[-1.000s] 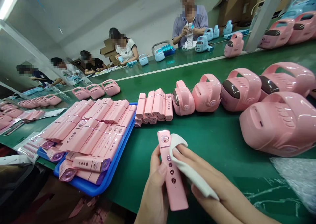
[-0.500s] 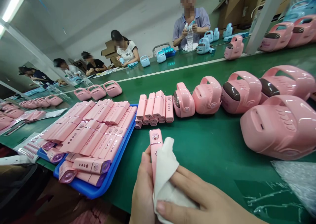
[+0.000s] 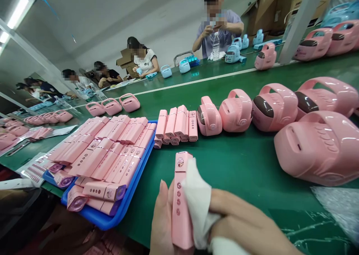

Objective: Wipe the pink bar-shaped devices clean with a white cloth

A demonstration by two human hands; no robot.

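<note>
Green conveyor belt fills the head view, running long and wide past a row of seated workers on its far side, one person straight across with both hands raised near a water bottle. Down at the near edge, the left hand is wrapped around a pink handset, holding it upright with its button face toward the camera, thumb along its left side. The right hand is clenched on a white cloth, pressing it against the handset's right side. Just left of the hands sits a blue tray piled with more pink handsets, and a short stack of pink units stands on the belt beyond. To the right, glossy pink speaker housings with carry handles line up, the nearest one well clear of the cloth.
</note>
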